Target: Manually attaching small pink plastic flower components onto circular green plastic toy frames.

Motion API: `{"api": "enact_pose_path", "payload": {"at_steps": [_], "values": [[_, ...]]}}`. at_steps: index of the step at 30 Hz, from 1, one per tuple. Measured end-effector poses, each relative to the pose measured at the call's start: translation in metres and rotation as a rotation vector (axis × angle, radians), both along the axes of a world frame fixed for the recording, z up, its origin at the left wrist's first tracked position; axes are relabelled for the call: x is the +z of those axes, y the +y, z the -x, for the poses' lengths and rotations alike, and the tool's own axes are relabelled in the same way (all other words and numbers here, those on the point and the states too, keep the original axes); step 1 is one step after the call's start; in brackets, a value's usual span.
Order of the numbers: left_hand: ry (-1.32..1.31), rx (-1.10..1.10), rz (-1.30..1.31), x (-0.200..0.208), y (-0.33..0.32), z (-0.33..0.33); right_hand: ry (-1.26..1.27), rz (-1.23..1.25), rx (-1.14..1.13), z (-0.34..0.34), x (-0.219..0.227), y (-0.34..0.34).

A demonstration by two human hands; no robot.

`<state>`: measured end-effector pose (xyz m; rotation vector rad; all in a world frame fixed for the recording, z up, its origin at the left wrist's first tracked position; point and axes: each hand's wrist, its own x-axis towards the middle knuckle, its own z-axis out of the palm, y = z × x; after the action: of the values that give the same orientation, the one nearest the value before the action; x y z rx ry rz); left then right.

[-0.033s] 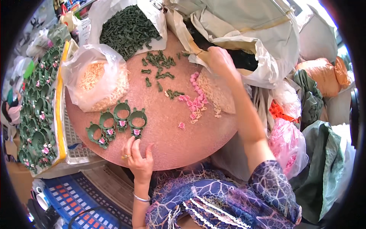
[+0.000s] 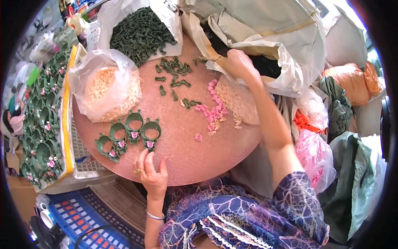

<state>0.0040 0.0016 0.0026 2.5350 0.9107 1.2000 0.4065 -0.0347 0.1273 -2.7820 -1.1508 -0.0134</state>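
Note:
My left hand [image 2: 152,172] rests at the table's near edge, fingers apart and slightly bent. Its fingertips are just below the rightmost of several dark green ring-shaped plastic pieces [image 2: 151,129], each with a pink striped part at its base. At the far side, my right hand [image 2: 242,66] is closed at the mouth of a large white sack [image 2: 286,35], over its folded rim; its fingertips are hidden. Small dark green plastic parts [image 2: 176,66] lie scattered mid-table. Pink striped pieces [image 2: 213,112] form a trail beside a pile of cream-coloured bits [image 2: 234,97].
A clear bag of cream-coloured bits [image 2: 105,85] and a white bag of green parts [image 2: 141,35] stand at the table's back left. Left of the round table [image 2: 199,159] is a yellow-edged tray [image 2: 68,124] with many green pieces. Plastic bags [image 2: 315,157] crowd the right.

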Motion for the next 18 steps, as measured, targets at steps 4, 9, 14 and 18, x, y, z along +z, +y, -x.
{"api": "enact_pose_path", "payload": {"at_steps": [4, 9, 14, 18], "values": [[-0.005, -0.012, -0.003, 0.002, -0.001, -0.004, 0.017, 0.244, 0.043, -0.1, -0.036, 0.021], [0.002, -0.026, 0.024, -0.002, 0.002, 0.004, -0.377, 0.017, -0.287, -0.122, -0.018, 0.039], [0.014, -0.053, 0.076, -0.002, 0.001, 0.003, -0.937, -0.565, -0.065, -0.177, 0.067, -0.003], [-0.025, -0.064, 0.009, -0.002, 0.001, 0.007, -0.818, -0.084, -0.186, -0.195, 0.059, 0.0]]}}
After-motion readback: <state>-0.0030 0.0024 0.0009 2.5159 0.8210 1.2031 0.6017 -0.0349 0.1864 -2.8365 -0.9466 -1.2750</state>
